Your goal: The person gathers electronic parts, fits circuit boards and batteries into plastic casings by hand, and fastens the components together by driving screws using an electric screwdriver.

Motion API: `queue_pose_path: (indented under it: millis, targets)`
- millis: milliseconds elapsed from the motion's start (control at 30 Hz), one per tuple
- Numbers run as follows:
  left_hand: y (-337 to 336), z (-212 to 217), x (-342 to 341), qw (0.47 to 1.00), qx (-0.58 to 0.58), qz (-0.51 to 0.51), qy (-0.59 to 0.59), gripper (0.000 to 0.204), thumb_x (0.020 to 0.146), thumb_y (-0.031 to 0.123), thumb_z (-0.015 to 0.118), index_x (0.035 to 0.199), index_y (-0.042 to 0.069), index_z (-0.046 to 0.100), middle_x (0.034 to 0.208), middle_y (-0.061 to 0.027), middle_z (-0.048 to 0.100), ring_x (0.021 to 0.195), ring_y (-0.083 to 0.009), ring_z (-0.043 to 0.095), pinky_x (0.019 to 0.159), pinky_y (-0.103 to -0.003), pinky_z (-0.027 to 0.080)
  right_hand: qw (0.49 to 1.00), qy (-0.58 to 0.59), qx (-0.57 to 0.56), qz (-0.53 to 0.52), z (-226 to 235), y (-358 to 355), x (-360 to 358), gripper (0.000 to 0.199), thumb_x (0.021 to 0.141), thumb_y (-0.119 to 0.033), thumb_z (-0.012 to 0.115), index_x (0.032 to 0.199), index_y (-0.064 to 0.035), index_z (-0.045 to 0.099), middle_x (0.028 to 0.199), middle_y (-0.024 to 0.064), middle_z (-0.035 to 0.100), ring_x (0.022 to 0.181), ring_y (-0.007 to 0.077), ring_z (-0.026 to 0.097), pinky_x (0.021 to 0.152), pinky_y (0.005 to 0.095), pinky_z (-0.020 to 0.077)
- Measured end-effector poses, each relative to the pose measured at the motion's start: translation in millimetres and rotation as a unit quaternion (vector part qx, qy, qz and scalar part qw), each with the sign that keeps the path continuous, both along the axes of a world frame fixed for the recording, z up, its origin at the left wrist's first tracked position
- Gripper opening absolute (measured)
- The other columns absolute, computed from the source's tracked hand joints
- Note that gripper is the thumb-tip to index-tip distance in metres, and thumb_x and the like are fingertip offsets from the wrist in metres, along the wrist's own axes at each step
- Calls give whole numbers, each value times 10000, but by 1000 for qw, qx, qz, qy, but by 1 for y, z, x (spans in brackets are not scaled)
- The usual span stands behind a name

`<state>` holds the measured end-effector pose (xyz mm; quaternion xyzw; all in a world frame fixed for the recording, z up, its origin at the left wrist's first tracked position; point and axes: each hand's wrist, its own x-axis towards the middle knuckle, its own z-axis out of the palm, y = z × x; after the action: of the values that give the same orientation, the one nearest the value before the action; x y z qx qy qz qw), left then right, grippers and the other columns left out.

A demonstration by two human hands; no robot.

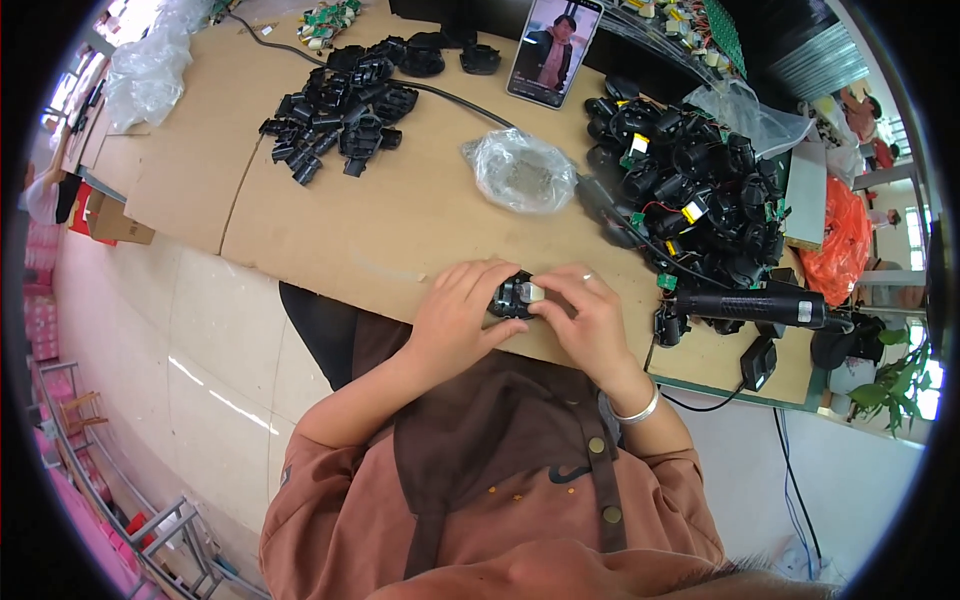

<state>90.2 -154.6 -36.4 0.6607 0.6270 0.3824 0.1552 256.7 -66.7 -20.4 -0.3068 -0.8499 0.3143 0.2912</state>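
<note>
Gripping one small black plastic housing with a pale insert at the near edge of the brown cardboard-covered bench, left hand clasps its side, right hand pinches the pale piece with fingertips. Looks mid-way: big heap of wired black units right, smaller pile of bare black shells far left. Black electric screwdriver lies untouched beside right hand.
</note>
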Motion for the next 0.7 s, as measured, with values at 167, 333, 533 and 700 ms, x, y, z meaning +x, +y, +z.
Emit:
queue_pose_path:
  millis: [167,333,533,700]
  targets:
    - [2,-2,-1,1000,2,1,-17,616,645,262,790,1157,58,514,1127,-112,574,1043,-298,544,887,-387,420,999,-40,16,-3,1,-1,-11,244,652,-54,728,885,-47,656,817,56,598,765,239,589,641,339,490]
    - [1,-2,-2,1000,7,-3,-27,591,677,252,761,1159,41,492,1105,-117,562,1032,-296,534,875,-378,420,995,-64,68,21,1,-3,-21,234,636,-47,716,859,-42,647,845,49,574,801,231,569,646,350,488]
    - [2,-4,-1,999,-4,1,-42,576,681,229,762,1154,37,495,1108,-120,568,1046,-292,536,895,-386,425,985,-130,105,36,8,-4,-17,262,651,-42,696,894,-28,600,915,80,535,858,238,558,640,349,497]
    - [2,-3,-2,999,3,-5,-39,571,681,233,764,1148,39,498,1108,-119,568,1044,-292,536,885,-383,430,967,-227,99,67,23,1,-22,264,665,-42,685,911,-30,591,913,78,530,871,240,561,635,344,512]
